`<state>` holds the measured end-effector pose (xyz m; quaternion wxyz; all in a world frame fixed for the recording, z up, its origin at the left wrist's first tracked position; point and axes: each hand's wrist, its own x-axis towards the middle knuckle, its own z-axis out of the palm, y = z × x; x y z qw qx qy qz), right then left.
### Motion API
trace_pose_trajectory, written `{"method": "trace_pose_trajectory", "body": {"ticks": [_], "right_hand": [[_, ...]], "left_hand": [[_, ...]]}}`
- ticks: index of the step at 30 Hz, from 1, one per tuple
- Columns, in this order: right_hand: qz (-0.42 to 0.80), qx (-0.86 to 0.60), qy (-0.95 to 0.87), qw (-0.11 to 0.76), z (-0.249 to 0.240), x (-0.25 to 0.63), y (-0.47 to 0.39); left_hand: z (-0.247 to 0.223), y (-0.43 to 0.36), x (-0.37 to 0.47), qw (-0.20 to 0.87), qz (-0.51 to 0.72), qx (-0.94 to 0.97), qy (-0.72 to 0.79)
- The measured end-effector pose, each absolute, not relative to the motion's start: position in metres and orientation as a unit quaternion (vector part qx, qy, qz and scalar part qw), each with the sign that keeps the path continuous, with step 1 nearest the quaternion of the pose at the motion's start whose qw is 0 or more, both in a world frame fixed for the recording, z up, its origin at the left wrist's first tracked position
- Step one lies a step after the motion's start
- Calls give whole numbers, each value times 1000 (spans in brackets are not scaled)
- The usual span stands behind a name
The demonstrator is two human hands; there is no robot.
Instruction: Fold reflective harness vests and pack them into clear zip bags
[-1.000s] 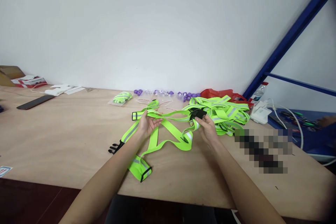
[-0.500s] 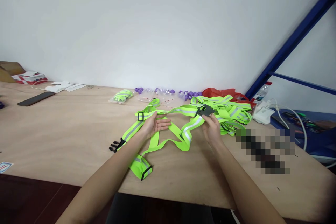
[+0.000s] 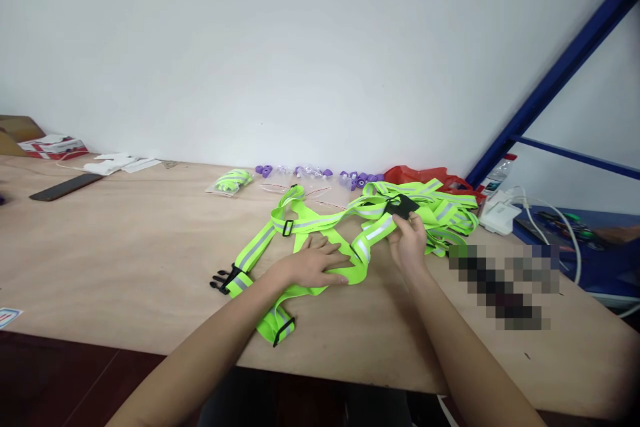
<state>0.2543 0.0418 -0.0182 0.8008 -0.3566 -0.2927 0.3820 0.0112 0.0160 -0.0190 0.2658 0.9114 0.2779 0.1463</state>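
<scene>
A neon yellow-green reflective strap harness with silver stripes is spread over the wooden table. My left hand lies palm down across its straps, fingers spread. At the harness's right end, my right hand pinches the strap just below a black patch with a buckle part. A black side-release buckle prong sticks out at the left end. Black slider buckles sit on the straps, one of them near the table's front edge. Behind my right hand lies a heap of similar straps.
Along the wall are a bagged folded strap, clear plastic bags, purple pieces and a red bag. A bottle, white charger and blue tray stand right. Far left lies a dark flat bar.
My left hand has turned from palm up under the upper strap to palm down, lower and further right. My right hand has shifted slightly right with the strap end.
</scene>
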Motion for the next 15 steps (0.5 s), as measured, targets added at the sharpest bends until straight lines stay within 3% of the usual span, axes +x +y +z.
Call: {"method": "trace_pose_trajectory", "body": {"ticks": [6, 15], "right_hand": [[416, -304, -267, 814, -16, 278, 45], [433, -319, -227, 812, -23, 299, 52]], "left_hand": [[-18, 14, 10, 227, 119, 922, 289], [-18, 41, -17, 270, 155, 912, 267]]}}
